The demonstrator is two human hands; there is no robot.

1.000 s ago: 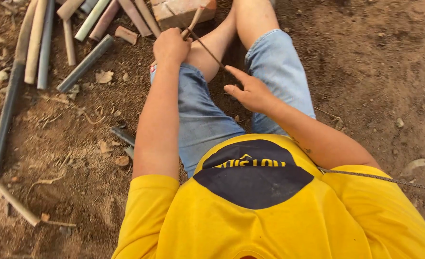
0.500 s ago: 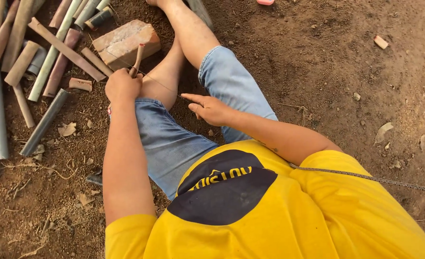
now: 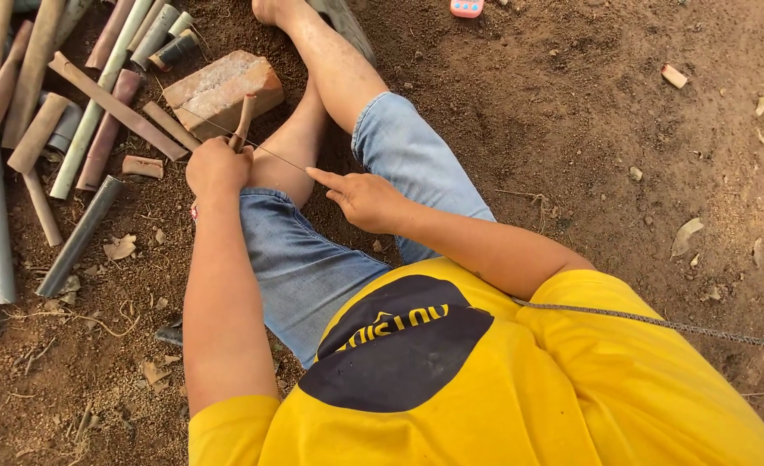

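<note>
Biggest thing here is the bare dirt ground (image 3: 572,129), reddish-brown and littered with dry leaves and little chips. The person sits right on it, legs stretched out, in denim shorts (image 3: 313,259) and a yellow shirt (image 3: 503,397) with a dark patch on the chest that has yellow lettering.

Off to the left there's a heap of bamboo lengths (image 3: 19,129), tan and grey-green, lying roughly parallel with a few crossing. Just beside them sits a pale reddish brick (image 3: 218,86), above the left knee. A small pink object (image 3: 466,8) sits at the top edge, too cut off to identify.

Left hand (image 3: 216,168) is closed in a fist around a short wooden stick (image 3: 244,121) that pokes up toward the brick. Right hand (image 3: 363,197) rests over the thigh, fingers mostly extended, pointing at the stick; a thin strip (image 3: 270,155) runs from the stick toward those fingertips, but I can't tell if it's actually pinched.
</note>
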